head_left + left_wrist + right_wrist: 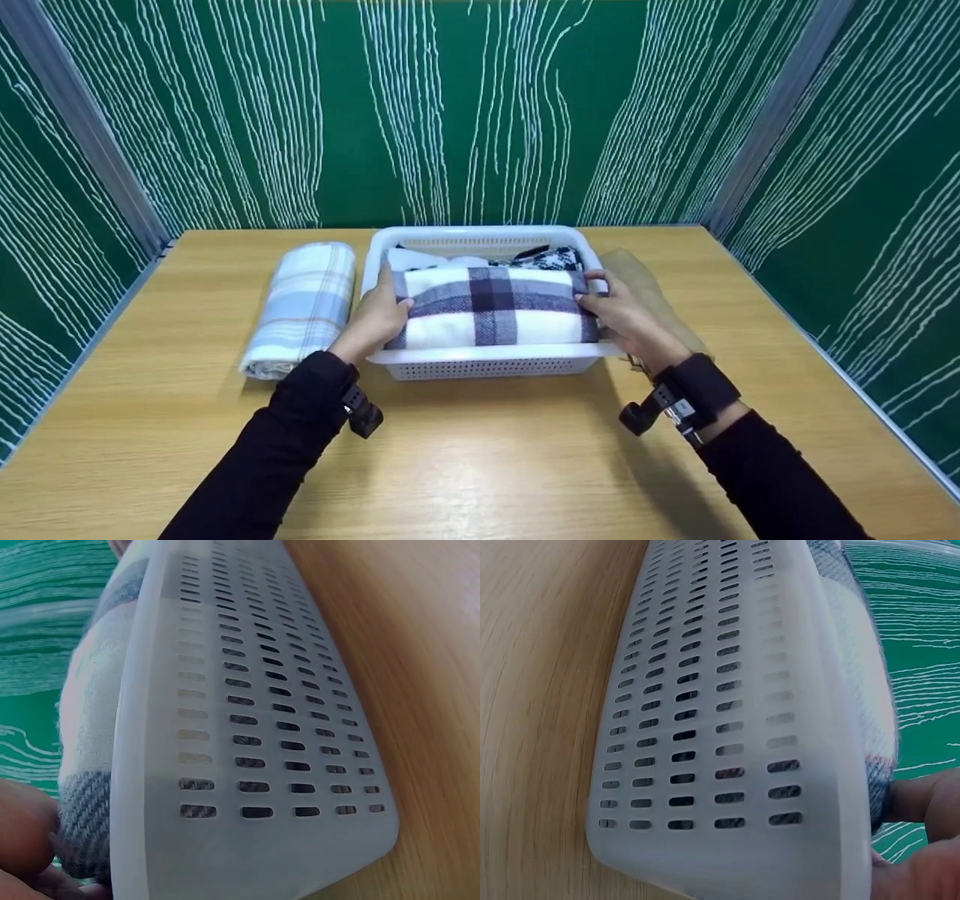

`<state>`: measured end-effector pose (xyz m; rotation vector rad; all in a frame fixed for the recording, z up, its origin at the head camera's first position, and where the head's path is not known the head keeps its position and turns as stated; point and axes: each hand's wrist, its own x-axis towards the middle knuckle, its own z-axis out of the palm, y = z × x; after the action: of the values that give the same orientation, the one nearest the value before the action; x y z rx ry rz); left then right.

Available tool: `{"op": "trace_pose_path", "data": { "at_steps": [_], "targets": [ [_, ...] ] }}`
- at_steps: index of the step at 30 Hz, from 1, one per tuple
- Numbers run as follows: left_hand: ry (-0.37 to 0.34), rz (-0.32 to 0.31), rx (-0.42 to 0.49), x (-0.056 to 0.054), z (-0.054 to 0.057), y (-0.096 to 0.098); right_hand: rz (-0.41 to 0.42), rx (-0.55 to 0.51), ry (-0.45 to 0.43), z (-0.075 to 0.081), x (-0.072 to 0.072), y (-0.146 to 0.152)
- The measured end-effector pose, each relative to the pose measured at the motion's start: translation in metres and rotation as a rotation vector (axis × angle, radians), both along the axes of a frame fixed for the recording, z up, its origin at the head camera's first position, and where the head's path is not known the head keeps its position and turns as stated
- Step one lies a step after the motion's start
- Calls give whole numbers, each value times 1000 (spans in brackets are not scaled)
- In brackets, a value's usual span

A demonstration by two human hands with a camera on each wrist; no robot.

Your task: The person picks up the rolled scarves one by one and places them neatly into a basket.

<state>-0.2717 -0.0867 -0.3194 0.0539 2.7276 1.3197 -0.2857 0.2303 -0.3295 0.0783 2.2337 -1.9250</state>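
Observation:
A folded plaid blanket (493, 307) in white, grey and dark purple lies in the front of a white plastic basket (487, 367). My left hand (375, 315) grips its left end, thumb on the near face. At the other end my right hand (628, 316) holds it between thumb and fingers. In the left wrist view the blanket (90, 712) bulges above the basket rim, with fingertips at its dark corner. The right wrist view shows the basket's slotted wall (697, 712) and fingers (922, 802) at the blanket's edge. Behind it, a black-and-white patterned cloth (551, 259) sits inside the basket.
Left of the basket lies a rolled or folded white and light-blue plaid blanket (304, 307). A brown-tan cloth item (645, 289) rests on the right, partly behind my right hand. Green panels with white lines (480, 112) bound the wooden table (480, 465) at the back and sides.

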Motion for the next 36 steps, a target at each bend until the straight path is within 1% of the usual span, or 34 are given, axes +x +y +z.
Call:
{"op": "trace_pose_path", "data": {
  "at_steps": [4, 9, 11, 15, 21, 25, 29, 36],
  "targets": [
    [9, -10, -51, 2, 2, 1, 31, 5, 48, -1, 0, 1],
    [33, -22, -129, 2, 2, 3, 60, 96, 83, -1, 0, 2],
    [38, -28, -148, 2, 2, 4, 64, 129, 83, -2, -1, 1],
    [12, -29, -158, 1, 2, 6, 69, 147, 67, -1, -2, 0],
    [-21, -56, -189, -1, 4, 7, 92, 159, 51, -2, -3, 0],
    [-41, -74, -213, -2, 4, 7, 107, 214, 45, -1, -4, -1],
    [-49, -88, -257, -3, 4, 8, 127, 265, 63, -2, -5, -1],
    [-36, -106, -358, -3, 3, 11, 147, 315, 88, -4, -7, -1]
  ]
}}
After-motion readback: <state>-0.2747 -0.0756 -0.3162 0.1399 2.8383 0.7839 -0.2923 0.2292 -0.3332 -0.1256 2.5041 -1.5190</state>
